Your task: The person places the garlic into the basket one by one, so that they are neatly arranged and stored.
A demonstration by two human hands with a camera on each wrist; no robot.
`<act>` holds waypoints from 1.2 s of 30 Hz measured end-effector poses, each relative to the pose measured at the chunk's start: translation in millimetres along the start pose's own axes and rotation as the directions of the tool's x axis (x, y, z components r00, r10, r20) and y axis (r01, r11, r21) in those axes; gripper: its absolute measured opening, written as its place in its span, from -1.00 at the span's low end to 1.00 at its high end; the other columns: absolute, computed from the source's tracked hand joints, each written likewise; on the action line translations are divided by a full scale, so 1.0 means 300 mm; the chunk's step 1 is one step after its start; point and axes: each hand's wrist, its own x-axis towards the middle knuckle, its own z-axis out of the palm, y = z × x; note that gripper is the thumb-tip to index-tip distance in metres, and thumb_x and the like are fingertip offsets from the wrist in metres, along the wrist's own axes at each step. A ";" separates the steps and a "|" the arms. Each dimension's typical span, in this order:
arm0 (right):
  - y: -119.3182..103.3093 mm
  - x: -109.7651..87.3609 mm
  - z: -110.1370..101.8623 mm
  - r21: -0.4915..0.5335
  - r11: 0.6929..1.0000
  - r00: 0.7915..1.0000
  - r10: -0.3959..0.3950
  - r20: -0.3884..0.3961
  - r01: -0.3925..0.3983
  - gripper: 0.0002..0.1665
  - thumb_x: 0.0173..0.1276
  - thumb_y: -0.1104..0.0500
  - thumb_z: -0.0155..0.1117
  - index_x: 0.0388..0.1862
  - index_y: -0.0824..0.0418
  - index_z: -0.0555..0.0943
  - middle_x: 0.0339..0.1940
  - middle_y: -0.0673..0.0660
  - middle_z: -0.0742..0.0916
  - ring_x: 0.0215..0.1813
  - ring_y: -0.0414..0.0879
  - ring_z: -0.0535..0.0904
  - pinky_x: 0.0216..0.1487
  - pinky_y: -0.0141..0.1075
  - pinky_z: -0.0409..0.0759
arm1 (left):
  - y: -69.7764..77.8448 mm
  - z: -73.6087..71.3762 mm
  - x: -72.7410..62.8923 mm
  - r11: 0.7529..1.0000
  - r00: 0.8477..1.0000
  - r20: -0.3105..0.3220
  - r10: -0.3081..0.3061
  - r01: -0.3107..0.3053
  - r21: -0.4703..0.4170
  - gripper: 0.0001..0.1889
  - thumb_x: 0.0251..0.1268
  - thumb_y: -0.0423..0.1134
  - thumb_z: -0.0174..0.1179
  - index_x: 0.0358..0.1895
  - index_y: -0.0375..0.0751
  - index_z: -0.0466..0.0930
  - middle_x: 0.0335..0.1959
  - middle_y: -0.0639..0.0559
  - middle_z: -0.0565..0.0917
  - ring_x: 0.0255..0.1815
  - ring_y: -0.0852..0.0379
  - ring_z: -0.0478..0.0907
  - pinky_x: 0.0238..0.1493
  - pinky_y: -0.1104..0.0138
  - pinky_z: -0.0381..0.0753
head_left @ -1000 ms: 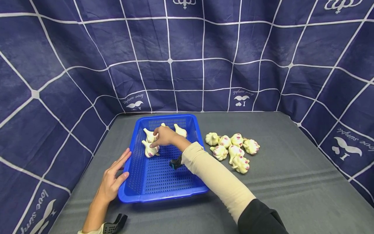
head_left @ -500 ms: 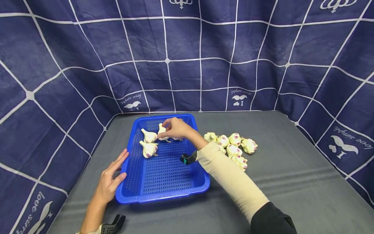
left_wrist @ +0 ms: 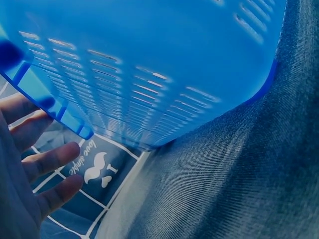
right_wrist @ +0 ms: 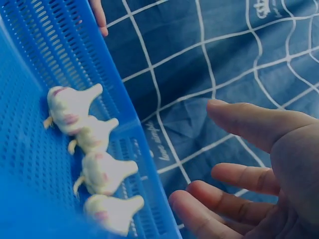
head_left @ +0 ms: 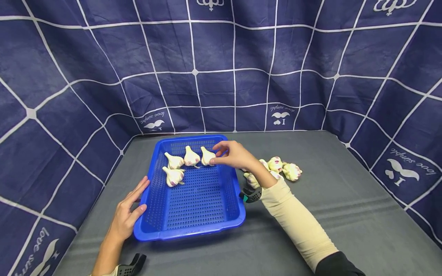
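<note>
Several garlic bulbs lie in the far part of a blue perforated plastic basket (head_left: 193,205). Two bulbs, a nearer one (head_left: 173,176) and one behind it (head_left: 175,161), sit by the left wall. Along the back are a middle bulb (head_left: 191,157) and a right-hand bulb (head_left: 207,156). My right hand (head_left: 235,154) hovers over the right rim beside that last bulb. In the right wrist view, its fingers (right_wrist: 234,177) are spread apart, holding nothing. At the basket's left rim rests my left hand (head_left: 124,217), fingers mostly straight; its palm (left_wrist: 17,194) shows in the left wrist view.
On the grey tabletop (head_left: 331,191), right of the basket, lies a pile of more garlic bulbs (head_left: 292,171), partly hidden by my right forearm. A dark blue curtain (head_left: 248,88) with white lines encloses the back and sides.
My right hand has moved rightward from the left bulbs, past the back ones, to the right rim. The back bulbs are now uncovered. The left hand stays at the rim.
</note>
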 end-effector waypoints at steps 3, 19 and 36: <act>0.032 -0.050 -0.028 0.036 0.999 0.998 -0.021 -0.065 0.023 -0.47 0.14 0.03 0.52 0.06 0.24 0.66 -0.25 0.07 0.77 -0.21 -0.04 0.71 -0.17 -0.24 0.61 | 0.000 0.004 0.000 1.000 1.000 -0.012 0.013 -0.013 -0.007 -0.36 0.03 -0.49 0.06 0.34 -0.41 0.43 0.39 -0.30 0.39 0.33 0.31 0.38 -0.01 0.54 0.35; 0.200 -0.231 -0.090 0.119 0.993 0.986 0.005 -0.167 0.015 -0.50 0.19 0.11 0.48 0.06 0.33 0.64 -0.24 0.15 0.75 -0.26 -0.05 0.70 -0.25 -0.25 0.62 | -0.004 0.008 -0.009 1.000 1.000 -0.013 -0.017 0.017 -0.002 -0.36 0.04 -0.48 0.04 0.34 -0.39 0.44 0.39 -0.28 0.39 0.35 0.32 0.35 -0.02 0.48 0.36; 0.322 -0.387 -0.170 0.073 0.997 0.973 0.011 -0.229 0.006 -0.49 0.20 0.20 0.48 0.07 0.42 0.60 -0.18 0.24 0.73 -0.21 -0.03 0.69 -0.27 -0.31 0.62 | -0.002 0.006 -0.011 0.999 1.000 -0.003 -0.029 0.030 0.015 -0.36 0.06 -0.47 0.05 0.35 -0.38 0.43 0.41 -0.26 0.38 0.36 0.35 0.33 0.01 0.51 0.33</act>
